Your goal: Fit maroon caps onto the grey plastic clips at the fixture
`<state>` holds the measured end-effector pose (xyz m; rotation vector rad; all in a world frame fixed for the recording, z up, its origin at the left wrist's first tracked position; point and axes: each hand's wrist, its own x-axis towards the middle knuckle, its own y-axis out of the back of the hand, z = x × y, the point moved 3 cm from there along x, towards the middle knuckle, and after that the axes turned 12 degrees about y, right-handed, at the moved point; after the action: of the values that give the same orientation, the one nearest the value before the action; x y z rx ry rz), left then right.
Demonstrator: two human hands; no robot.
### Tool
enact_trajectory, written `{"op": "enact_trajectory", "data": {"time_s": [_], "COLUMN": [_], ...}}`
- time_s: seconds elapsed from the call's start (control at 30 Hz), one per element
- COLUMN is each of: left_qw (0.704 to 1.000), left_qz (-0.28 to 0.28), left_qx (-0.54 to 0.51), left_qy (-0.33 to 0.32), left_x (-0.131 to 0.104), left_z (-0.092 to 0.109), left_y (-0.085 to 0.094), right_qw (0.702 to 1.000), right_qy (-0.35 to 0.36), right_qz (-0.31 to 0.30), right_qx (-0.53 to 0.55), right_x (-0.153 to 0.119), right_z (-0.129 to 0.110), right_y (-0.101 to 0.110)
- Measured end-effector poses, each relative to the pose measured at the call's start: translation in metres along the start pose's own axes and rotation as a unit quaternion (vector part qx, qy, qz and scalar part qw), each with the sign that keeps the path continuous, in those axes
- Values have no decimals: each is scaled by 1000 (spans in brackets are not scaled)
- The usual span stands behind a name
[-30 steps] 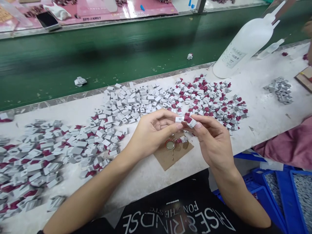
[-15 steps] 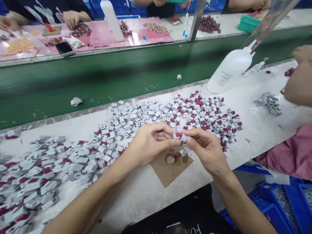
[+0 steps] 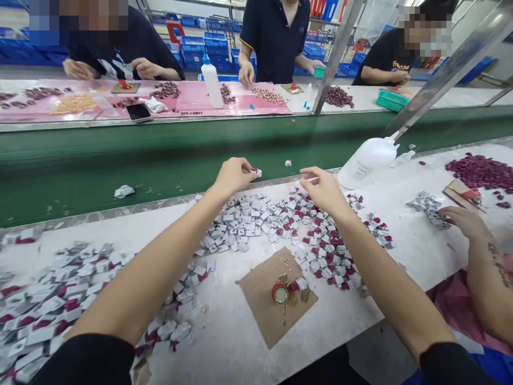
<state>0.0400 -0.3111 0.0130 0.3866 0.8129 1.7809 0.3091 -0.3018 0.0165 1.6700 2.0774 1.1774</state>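
Observation:
My left hand point(image 3: 235, 175) is pinched on a small white and dark-red piece point(image 3: 255, 172) over the near edge of the green strip. To its right, my right hand point(image 3: 320, 187) reaches over the pile with fingers apart and nothing visible in them. Below both hands spreads a pile of grey-white and dark-red pieces point(image 3: 256, 216). On a brown cardboard square point(image 3: 264, 315) sits a small round red-rimmed cap point(image 3: 280, 293), with a white and red piece point(image 3: 298, 285) beside it.
A large white bottle point(image 3: 366, 163) leans at the far table edge. The green strip point(image 3: 180, 160) carries a few white pieces. A co-worker's hand point(image 3: 465, 220) touches grey pieces at right. Several people work across the strip. More pieces point(image 3: 52, 305) cover the left.
Both hands have moved forward and apart from above the cardboard. The left now has the piece over the green strip; the right has let go and opened. The view has tilted up.

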Motion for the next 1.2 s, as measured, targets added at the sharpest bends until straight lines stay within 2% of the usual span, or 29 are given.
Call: {"op": "enact_trajectory", "data": {"time_s": [0.13, 0.27, 0.37, 0.47, 0.53, 0.6, 0.7, 0.8, 0.9, 1.0, 1.13, 1.2], "left_qw": [999, 998, 997, 997, 997, 997, 990, 973, 963, 958, 925, 907], "left_qz": [11, 13, 21, 37, 39, 26, -33, -81, -96, -146, -293, -338], "left_qx": [23, 41, 51, 59, 61, 43, -58, -147, -163, -185, -236, -250], "left_qy": [40, 55, 48, 25, -5, -59, -122, -160, -193, -165, -59, -11], "left_x": [31, 39, 27, -5, -37, -70, -115, -147, -170, -188, -214, -229], "left_z": [-7, -14, -21, -29, -32, -30, -19, -5, 4, 2, -10, -17], "left_y": [-9, -14, -8, 1, 7, 9, 7, 0, -9, -17, -31, -37], "right_qw": [998, 995, 996, 998, 998, 995, 974, 935, 923, 931, 950, 952], "right_qy": [-25, -39, -26, 0, 18, 36, 57, 36, 10, 43, 152, 169], "right_qz": [-12, -29, -45, -55, -61, -72, -85, -80, -81, -73, -50, -37], "right_qx": [-62, -87, -72, -31, 8, 51, 203, 345, 376, 354, 270, 251], "right_x": [68, 100, 106, 100, 85, 59, 5, -51, -97, -133, -176, -195], "right_z": [0, -3, -6, -10, -15, -23, -38, -51, -57, -57, -55, -55], "right_y": [-37, -74, -87, -83, -73, -61, -39, -17, 0, 12, 22, 22]}}
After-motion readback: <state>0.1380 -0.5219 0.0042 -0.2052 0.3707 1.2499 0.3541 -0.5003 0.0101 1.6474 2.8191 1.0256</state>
